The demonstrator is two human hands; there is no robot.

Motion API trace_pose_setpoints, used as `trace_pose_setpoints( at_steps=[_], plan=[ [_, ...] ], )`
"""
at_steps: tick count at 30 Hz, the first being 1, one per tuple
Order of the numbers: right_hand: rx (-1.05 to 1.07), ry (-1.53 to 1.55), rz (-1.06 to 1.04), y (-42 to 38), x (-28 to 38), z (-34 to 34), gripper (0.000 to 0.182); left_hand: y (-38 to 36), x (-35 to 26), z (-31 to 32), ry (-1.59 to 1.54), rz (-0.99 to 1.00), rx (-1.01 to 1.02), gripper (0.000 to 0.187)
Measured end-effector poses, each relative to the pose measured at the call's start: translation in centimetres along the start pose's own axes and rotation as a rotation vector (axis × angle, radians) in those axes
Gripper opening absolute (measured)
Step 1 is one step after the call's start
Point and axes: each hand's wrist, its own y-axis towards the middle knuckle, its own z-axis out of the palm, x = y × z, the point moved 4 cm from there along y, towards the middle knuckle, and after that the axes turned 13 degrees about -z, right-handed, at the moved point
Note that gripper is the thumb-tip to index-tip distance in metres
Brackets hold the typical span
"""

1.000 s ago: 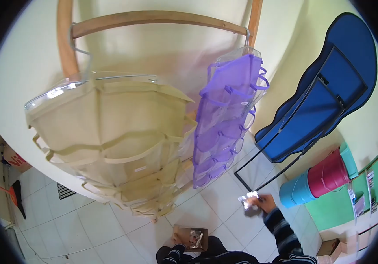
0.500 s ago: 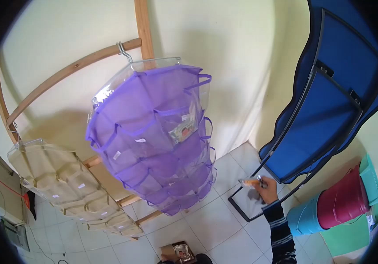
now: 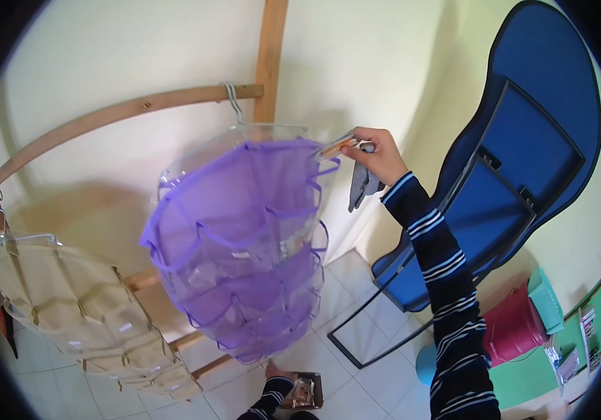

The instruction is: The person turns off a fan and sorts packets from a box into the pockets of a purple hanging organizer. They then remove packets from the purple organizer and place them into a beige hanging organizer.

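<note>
My right hand point(image 3: 382, 155) is raised beside the top right corner of a purple hanging organizer point(image 3: 244, 182) with clear pockets. Its fingers are closed on a small clear packet with orange in it point(image 3: 339, 145), whose far end overlaps the organizer's top pocket edge. A grey cloth point(image 3: 361, 185) hangs down from the same hand. A silvery packet point(image 3: 295, 246) shows inside one pocket. Low in the view, my left hand point(image 3: 276, 372) is just below the organizer's bottom edge, beside a small cardboard box point(image 3: 316, 392) with packets inside; its fingers are too small to read.
The organizer hangs by a hook from a wooden rack point(image 3: 139, 108). A beige organizer point(image 3: 69, 301) hangs at left. On the right, a blue board on a black frame point(image 3: 496, 189) leans near the wall, with a red bucket point(image 3: 514, 327) and a green shelf point(image 3: 539, 374) beyond.
My right hand has risen from over the floor to the purple organizer's upper corner, carrying the packet and grey cloth. My left hand has come into clearer view beside the box.
</note>
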Motion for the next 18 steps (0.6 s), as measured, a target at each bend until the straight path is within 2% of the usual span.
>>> trace_pose_setpoints(
  at_steps=[1, 2, 3, 4, 6, 7, 8, 9, 10, 11, 12, 14, 15, 16, 18],
  plan=[
    [0.074, -0.087, -0.052, 0.7, -0.3, 0.7, 0.014, -0.1, -2.4, -3.8, -0.216, 0.125, -0.198, 0.062],
    [0.152, -0.176, -0.097, 1.2, -0.5, 1.3, 0.014, -3.1, -6.5, -9.2, -0.414, 0.264, -0.517, 0.057],
    [0.231, -0.308, -0.027, 1.6, -0.2, 1.5, 0.016, -4.9, -11.3, -14.8, -0.450, 0.420, -0.545, 0.049],
    [0.241, -0.311, -0.019, 1.7, -0.6, 1.5, 0.016, -7.1, -15.1, -19.4, -0.518, 0.531, -0.569, 0.048],
    [0.387, -0.468, -0.231, 1.9, -0.4, 2.2, 0.013, -10.5, -20.5, -26.6, -0.363, 0.865, -0.902, 0.052],
    [0.461, -0.464, -0.099, 1.9, -0.9, 2.4, 0.018, -10.6, -22.6, -29.4, -0.333, 0.832, -0.996, 0.049],
    [0.473, -0.453, -0.101, 1.8, -2.0, 2.8, 0.018, -10.6, -24.2, -31.3, -0.296, 0.796, -1.090, 0.047],
    [0.525, -0.420, -0.217, 1.9, -2.9, 3.9, 0.016, -10.3, -25.2, -32.4, -0.293, 0.776, -1.107, 0.047],
    [0.571, -0.379, -0.350, 2.3, -3.8, 4.8, 0.013, -9.5, -25.9, -33.4, -0.219, 0.619, -1.070, 0.041],
    [0.595, -0.517, -0.387, 2.3, -3.1, 5.4, 0.013, -8.8, -26.0, -33.7, -0.146, 0.451, -1.032, 0.034],
    [0.587, -0.481, -0.436, 2.5, -3.1, 5.9, 0.013, -8.5, -25.7, -33.7, -0.126, 0.414, -1.077, 0.034],
    [0.854, -0.548, -0.331, 3.5, -4.5, 7.0, 0.013, -8.1, -25.0, -34.2, 0.011, 0.417, -1.210, 0.021],
    [1.031, -0.539, -0.305, 3.5, -5.5, 8.1, 0.017, -8.5, -24.6, -33.4, 0.057, 0.369, -1.189, 0.021],
    [1.110, -0.582, -0.339, 3.2, -5.6, 9.1, 0.019, -9.1, -24.5, -33.6, 0.027, 0.371, -1.250, 0.017],
    [1.138, -0.419, -0.365, 2.7, -5.1, 10.6, 0.021, -9.5, -24.5, -34.1, 0.022, 0.359, -1.310, 0.014]
  ],
)
